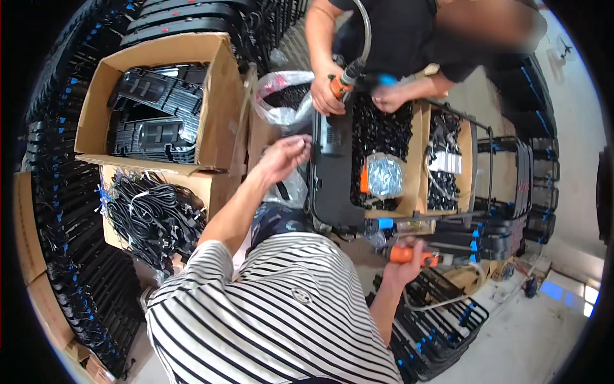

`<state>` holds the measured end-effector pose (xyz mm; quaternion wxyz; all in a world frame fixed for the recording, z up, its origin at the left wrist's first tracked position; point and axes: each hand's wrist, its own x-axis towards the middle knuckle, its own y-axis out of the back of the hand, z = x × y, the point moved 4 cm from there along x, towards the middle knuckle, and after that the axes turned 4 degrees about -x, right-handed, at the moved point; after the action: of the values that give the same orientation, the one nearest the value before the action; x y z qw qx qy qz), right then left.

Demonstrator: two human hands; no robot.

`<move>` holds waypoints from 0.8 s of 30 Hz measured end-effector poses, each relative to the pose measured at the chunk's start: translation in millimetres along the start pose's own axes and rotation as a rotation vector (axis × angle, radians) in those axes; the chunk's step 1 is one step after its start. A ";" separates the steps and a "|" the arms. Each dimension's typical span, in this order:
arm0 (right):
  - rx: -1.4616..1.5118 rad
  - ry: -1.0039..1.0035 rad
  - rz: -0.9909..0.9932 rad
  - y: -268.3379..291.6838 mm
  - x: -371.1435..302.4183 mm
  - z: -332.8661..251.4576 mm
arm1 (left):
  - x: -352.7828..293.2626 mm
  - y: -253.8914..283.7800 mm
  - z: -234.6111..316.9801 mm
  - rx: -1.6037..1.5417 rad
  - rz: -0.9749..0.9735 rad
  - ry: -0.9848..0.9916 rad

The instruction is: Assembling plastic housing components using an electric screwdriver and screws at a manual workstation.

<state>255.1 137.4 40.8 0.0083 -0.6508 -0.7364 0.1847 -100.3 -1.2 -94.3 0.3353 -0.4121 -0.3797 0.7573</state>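
My left hand [286, 158] is at the left edge of a long black plastic panel [336, 185]. Its fingertips are pinched together; anything between them is too small to make out. Low on the right, my right hand [403, 267] grips an orange air screwdriver [401, 255] with a clear hose [470, 293] curving from its end. The panel belongs to a black frame [491, 169] stretching to the right. Across from me, a co-worker's hand [325, 89] holds a second orange screwdriver [340, 86] over the panel's far end. The co-worker's other hand [390, 99] reaches over small black parts.
Under the frame sit cartons of small black parts [380, 137], with a clear bag [385, 176] on top. At left are a carton of black plastic covers [157, 112] and a heap of black cables [153, 214]. Stacked black frames [77, 256] line the left side.
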 end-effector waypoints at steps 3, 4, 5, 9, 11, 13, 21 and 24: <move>0.096 0.171 -0.241 -68.5 -14.2 -33.4 | -48.6 -26.1 -59.4 -0.121 -0.053 0.185; 0.150 0.203 -0.264 -83.3 -20.4 -39.3 | -58.3 -39.1 -72.2 -0.175 -0.122 0.234; 0.145 0.198 -0.262 -99.2 -24.9 -43.9 | -67.0 -48.8 -81.2 -0.235 -0.182 0.268; 0.052 0.363 -0.561 -140.5 -44.3 -48.9 | -87.8 -70.8 -94.1 -0.300 -0.289 0.312; 0.091 0.414 -0.605 -146.7 -52.1 -46.0 | -97.6 -73.7 -96.2 -0.302 -0.302 0.300; 0.101 0.414 -0.628 -148.5 -57.1 -44.7 | -104.5 -76.1 -99.0 -0.278 -0.294 0.283; 0.137 0.409 -0.633 -144.0 -66.8 -40.0 | -119.0 -75.7 -105.1 -0.322 -0.270 0.279; 0.146 0.406 -0.617 -141.9 -67.4 -39.6 | -119.7 -74.9 -108.1 -0.352 -0.267 0.293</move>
<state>139.8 70.9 133.2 0.2558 -0.4197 -0.8659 0.0926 61.5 -30.7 -26.5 0.4069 -0.5156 -0.5040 0.5609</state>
